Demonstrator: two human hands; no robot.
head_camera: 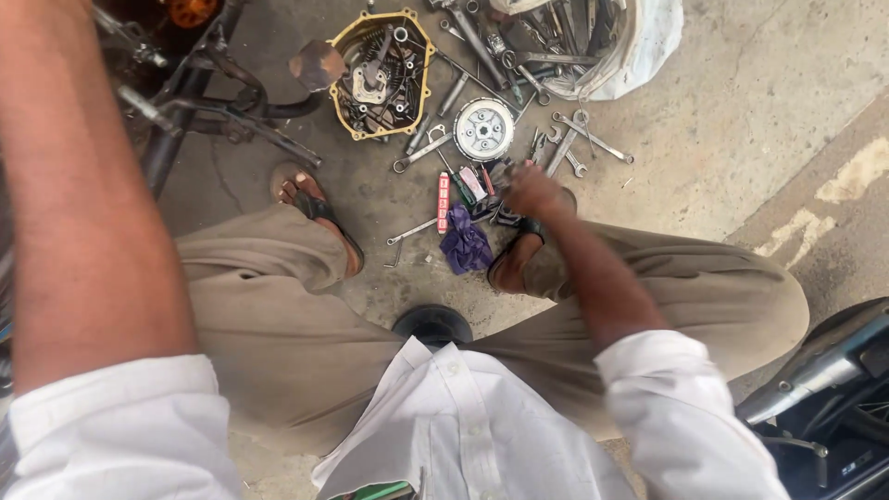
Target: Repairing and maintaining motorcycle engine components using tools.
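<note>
Grey concrete floor [741,120] strewn with spanners [569,139], a clutch plate [483,129] and a purple rag [465,245]. The right hand [530,192] reaches among small tools [472,182] lying pointed away; its grip is blurred, perhaps closing.

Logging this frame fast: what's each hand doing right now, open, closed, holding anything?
Left hand: out of view; only the forearm shows, reaching up past the frame's top.
Right hand: down among the small tools on the floor; grip cannot be told.
</note>
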